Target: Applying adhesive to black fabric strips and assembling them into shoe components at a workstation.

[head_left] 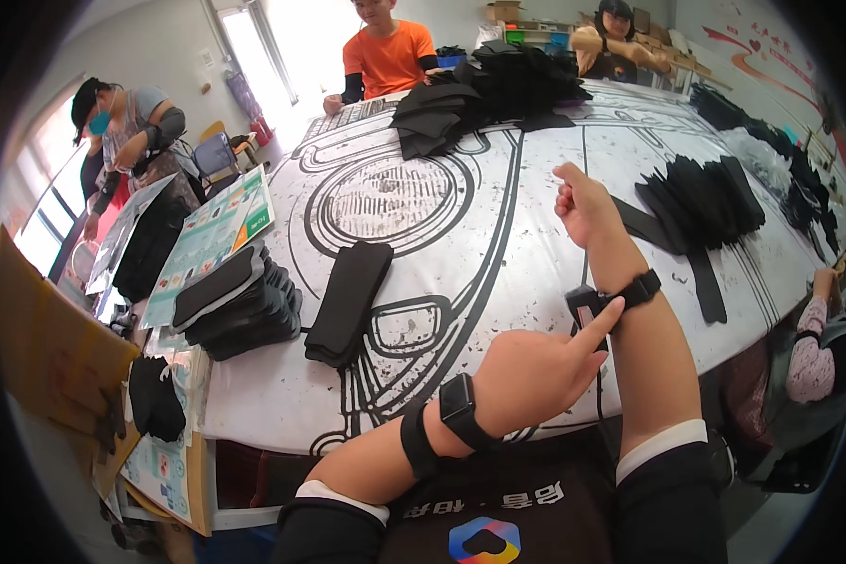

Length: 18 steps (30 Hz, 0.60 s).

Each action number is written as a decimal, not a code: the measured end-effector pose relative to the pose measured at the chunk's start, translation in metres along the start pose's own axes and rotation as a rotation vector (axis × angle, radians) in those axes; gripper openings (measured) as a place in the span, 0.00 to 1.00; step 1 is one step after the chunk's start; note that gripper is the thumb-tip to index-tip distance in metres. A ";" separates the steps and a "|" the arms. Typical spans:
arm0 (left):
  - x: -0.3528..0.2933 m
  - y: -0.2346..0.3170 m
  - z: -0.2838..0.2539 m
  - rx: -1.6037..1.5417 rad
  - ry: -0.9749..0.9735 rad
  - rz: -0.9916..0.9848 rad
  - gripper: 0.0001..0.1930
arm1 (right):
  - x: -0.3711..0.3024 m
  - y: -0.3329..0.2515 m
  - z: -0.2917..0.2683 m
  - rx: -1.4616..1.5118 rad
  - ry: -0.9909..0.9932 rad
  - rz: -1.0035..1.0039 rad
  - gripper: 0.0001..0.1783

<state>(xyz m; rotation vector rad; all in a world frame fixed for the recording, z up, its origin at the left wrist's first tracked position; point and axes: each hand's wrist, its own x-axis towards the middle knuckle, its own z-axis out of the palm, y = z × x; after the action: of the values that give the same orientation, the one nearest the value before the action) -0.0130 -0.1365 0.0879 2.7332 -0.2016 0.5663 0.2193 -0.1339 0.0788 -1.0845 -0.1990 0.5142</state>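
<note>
My left hand (pixel 545 376) reaches across to my right wrist, its index finger stretched out and touching the black band beside a small black box-shaped device (pixel 585 303). It holds nothing that I can see. A black smartwatch (pixel 461 404) is strapped on my left wrist. My right hand (pixel 585 202) is raised over the table with its fingers curled in and nothing showing in them. A black wristband (pixel 641 289) circles that wrist. Left of my hands lies a neat bundle of black socks (pixel 350 299), and farther left is a taller stack of black socks (pixel 237 305).
The table (pixel 526 226) has a white cover with black line drawings. Loose black socks (pixel 703 205) fan out at the right; a large black heap (pixel 498 89) lies at the far side. Co-workers stand at the left (pixel 127 141) and far side (pixel 390 56); another person's arm (pixel 813 348) shows right.
</note>
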 end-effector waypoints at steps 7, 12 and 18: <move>-0.003 -0.035 0.008 -0.304 0.163 -0.196 0.18 | -0.002 0.005 -0.027 -0.028 0.043 0.060 0.11; -0.011 -0.114 0.030 -0.695 0.097 -0.578 0.16 | -0.031 0.018 0.006 -0.073 -0.129 0.165 0.11; -0.017 -0.132 0.014 -1.568 0.352 -0.796 0.15 | -0.042 -0.004 0.001 0.051 -0.154 0.092 0.08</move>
<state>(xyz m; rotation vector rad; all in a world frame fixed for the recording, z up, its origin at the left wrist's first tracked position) 0.0038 -0.0171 0.0297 1.0094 0.3790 0.3468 0.1838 -0.1550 0.0863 -1.0084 -0.2710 0.6827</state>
